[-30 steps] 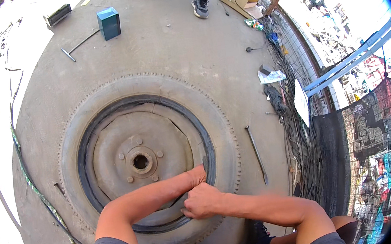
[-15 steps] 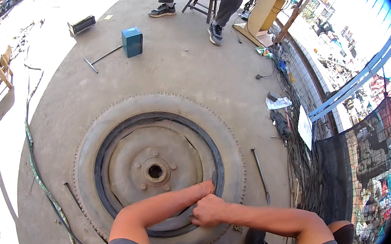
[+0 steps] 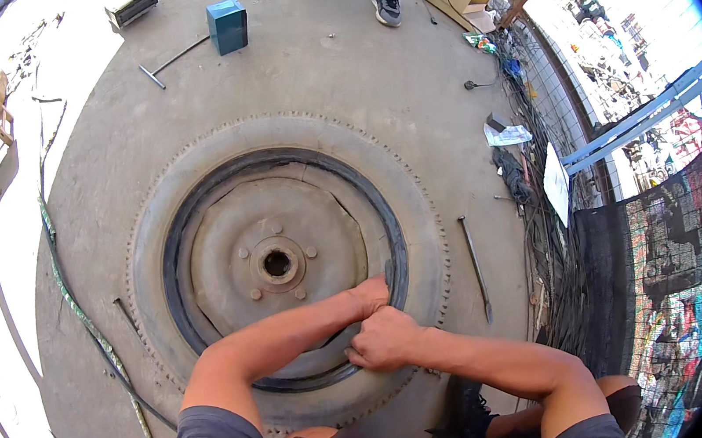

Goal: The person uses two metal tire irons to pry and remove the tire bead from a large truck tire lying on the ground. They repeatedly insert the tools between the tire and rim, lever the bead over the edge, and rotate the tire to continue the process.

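Observation:
A large dusty tyre [image 3: 416, 210] lies flat on the ground, mounted on a steel wheel [image 3: 233, 234] with a round hub [image 3: 277, 264] and several bolts. Between tyre and wheel runs a black rubber ring [image 3: 176, 269]. My left hand [image 3: 370, 294] reaches across to the ring's right side, its fingers down at the inner edge and mostly hidden. Just below and touching it, my right hand [image 3: 382, 340] is closed in a fist over the black ring. Whatever it grips is hidden from view.
Right of the tyre lies a metal bar [image 3: 476, 269]; another bar [image 3: 126, 315] touches its left side. Beyond are a T-handled wrench [image 3: 175, 59] and a teal box [image 3: 227, 28]. A hose [image 3: 80, 312] runs along the left, cables [image 3: 554, 281] along the right. Another person's shoe [image 3: 387, 6] shows at the back.
The view has tipped down, so the tyre and ground things sit higher and the other person's hands have left the picture. My hands remain together at the ring's right side.

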`<action>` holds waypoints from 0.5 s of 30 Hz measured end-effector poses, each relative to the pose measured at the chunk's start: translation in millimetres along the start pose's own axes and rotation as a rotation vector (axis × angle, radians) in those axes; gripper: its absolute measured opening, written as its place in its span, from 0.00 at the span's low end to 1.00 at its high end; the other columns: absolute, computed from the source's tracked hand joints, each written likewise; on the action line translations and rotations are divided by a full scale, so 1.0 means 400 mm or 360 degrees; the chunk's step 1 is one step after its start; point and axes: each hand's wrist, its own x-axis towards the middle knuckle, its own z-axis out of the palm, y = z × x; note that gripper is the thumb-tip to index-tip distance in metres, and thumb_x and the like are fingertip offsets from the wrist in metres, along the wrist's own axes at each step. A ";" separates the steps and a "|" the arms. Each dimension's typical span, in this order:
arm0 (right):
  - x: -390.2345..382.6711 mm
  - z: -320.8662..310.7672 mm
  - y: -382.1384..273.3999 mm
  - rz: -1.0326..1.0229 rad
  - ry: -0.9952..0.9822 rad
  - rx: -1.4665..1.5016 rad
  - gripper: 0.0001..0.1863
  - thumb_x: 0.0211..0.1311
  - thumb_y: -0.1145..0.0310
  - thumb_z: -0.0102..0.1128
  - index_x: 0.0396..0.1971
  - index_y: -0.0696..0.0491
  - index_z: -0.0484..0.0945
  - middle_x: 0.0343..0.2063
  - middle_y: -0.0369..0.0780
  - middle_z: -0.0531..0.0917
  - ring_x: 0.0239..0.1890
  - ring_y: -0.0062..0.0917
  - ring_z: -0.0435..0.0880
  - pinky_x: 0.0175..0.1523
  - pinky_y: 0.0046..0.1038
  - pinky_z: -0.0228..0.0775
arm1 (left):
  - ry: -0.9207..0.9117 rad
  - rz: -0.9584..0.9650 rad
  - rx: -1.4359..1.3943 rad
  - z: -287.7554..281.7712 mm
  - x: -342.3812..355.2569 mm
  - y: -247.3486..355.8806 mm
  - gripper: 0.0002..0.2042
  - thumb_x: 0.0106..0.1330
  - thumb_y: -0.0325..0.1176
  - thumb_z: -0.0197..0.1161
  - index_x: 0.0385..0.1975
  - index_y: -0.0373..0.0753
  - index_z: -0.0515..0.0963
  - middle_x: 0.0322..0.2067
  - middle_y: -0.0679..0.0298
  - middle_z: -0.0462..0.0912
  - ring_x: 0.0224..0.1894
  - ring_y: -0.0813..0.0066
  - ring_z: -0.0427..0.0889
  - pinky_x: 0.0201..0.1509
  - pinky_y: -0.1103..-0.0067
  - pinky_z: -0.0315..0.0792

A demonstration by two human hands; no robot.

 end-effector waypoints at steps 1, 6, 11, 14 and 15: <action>0.004 0.003 0.001 -0.0013 0.0030 0.0006 0.23 0.61 0.54 0.44 0.18 0.53 0.81 0.18 0.45 0.81 0.25 0.37 0.82 0.34 0.38 0.72 | -0.0114 -0.0077 0.0041 -0.007 -0.006 -0.006 0.20 0.51 0.46 0.55 0.39 0.40 0.78 0.47 0.50 0.76 0.50 0.52 0.70 0.56 0.69 0.63; -0.007 0.044 0.028 -0.0038 0.0244 0.0039 0.22 0.61 0.54 0.45 0.18 0.53 0.80 0.16 0.45 0.80 0.23 0.37 0.81 0.34 0.37 0.71 | -0.0090 -0.0323 -0.0073 -0.051 0.001 0.077 0.18 0.49 0.42 0.56 0.38 0.39 0.77 0.46 0.46 0.75 0.50 0.50 0.70 0.56 0.69 0.63; -0.009 0.050 0.042 -0.0068 0.0308 0.0068 0.21 0.59 0.54 0.46 0.17 0.53 0.79 0.15 0.44 0.80 0.22 0.37 0.81 0.32 0.38 0.70 | 0.0119 0.0160 0.0088 -0.055 0.003 0.079 0.20 0.53 0.43 0.57 0.39 0.35 0.77 0.45 0.44 0.76 0.48 0.52 0.73 0.53 0.69 0.66; -0.008 0.056 0.049 -0.0100 0.0344 0.0040 0.21 0.58 0.55 0.47 0.16 0.53 0.79 0.16 0.44 0.80 0.22 0.37 0.81 0.33 0.38 0.69 | 0.0000 -0.0139 0.0299 -0.030 -0.015 0.030 0.21 0.51 0.41 0.58 0.42 0.33 0.75 0.47 0.45 0.75 0.48 0.50 0.73 0.55 0.70 0.65; -0.003 0.056 0.048 -0.0119 0.0367 0.0040 0.20 0.58 0.55 0.47 0.16 0.53 0.79 0.16 0.44 0.80 0.22 0.37 0.81 0.33 0.38 0.69 | 0.0084 -0.0191 0.0271 -0.014 -0.031 -0.005 0.17 0.48 0.39 0.58 0.34 0.34 0.75 0.41 0.46 0.75 0.44 0.49 0.73 0.55 0.67 0.64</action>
